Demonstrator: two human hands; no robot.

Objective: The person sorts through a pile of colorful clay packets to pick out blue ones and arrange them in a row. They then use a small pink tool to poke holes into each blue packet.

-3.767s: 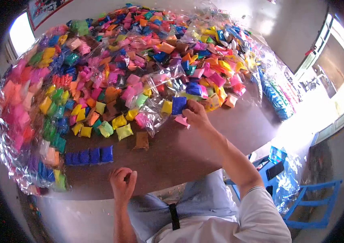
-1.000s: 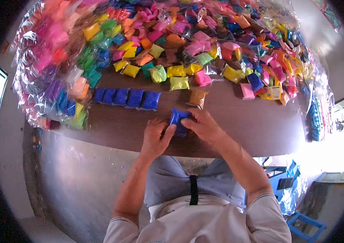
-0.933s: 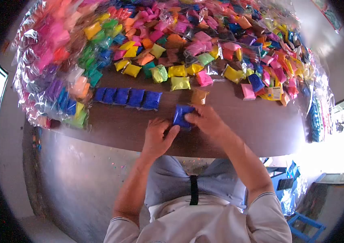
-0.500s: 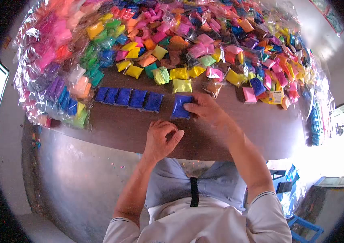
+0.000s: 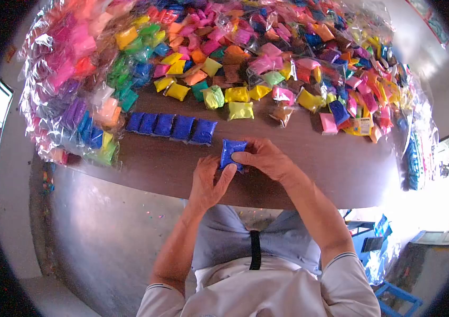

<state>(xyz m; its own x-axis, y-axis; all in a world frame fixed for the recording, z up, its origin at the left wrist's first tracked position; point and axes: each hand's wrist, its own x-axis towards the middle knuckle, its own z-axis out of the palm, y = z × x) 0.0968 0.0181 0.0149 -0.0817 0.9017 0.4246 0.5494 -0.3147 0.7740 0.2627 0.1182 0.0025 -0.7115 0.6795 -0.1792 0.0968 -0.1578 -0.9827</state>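
Observation:
A small blue packet point(image 5: 230, 150) in clear film is held up over the near part of the table. My right hand point(image 5: 266, 160) pinches its right side, thumb across the front and fingers behind. At the packet's lower left, my left hand point(image 5: 207, 182) has its thumb on the bottom edge, with its fingertips partly hidden. To the left, a row of several similar blue packets point(image 5: 164, 126) lies side by side on the brown table point(image 5: 309, 169). Just beyond my hands is a yellow-green packet point(image 5: 240, 110).
A large heap of colourful packets point(image 5: 219, 37) covers the far side of the table. Clear bags of packets point(image 5: 71, 105) are piled at the left. A brown packet point(image 5: 281, 115) and a pink packet point(image 5: 328, 123) lie near the heap's front edge. A blue frame point(image 5: 398, 298) stands on the floor at right.
My right hand has brought the blue packet down toward me and slightly left. My left hand, empty before, has moved up and right and now grips the packet's lower edge.

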